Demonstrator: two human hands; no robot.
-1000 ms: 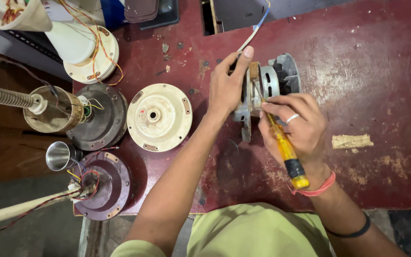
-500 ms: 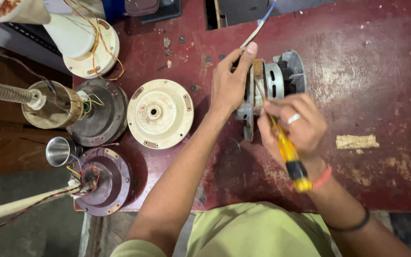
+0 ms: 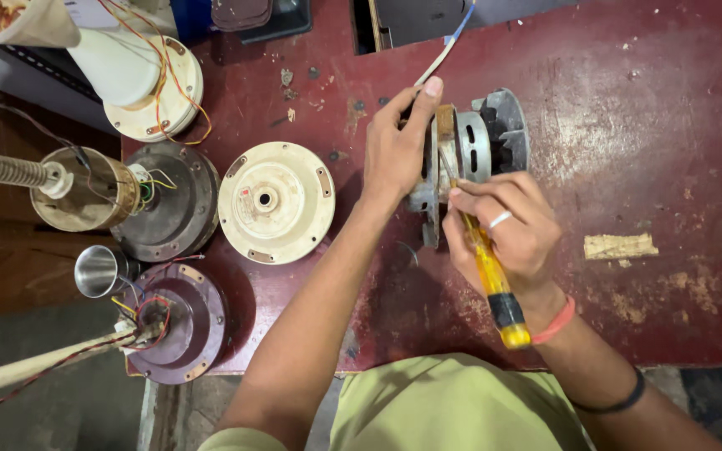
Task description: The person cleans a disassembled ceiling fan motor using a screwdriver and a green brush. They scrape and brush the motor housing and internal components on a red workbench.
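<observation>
Two hands work at centre frame on the dark red counter (image 3: 645, 125). My left hand (image 3: 394, 150) clasps a grey electric motor (image 3: 470, 154); my right hand (image 3: 511, 230) is closed around a yellow-handled screwdriver (image 3: 495, 284), tip against the motor. Cream fan cover (image 3: 276, 201) lies left.

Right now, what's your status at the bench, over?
Left hand steadies motor on table. Right hand grips yellow screwdriver, tip at motor. Cream fan cover beside, apart.
</observation>
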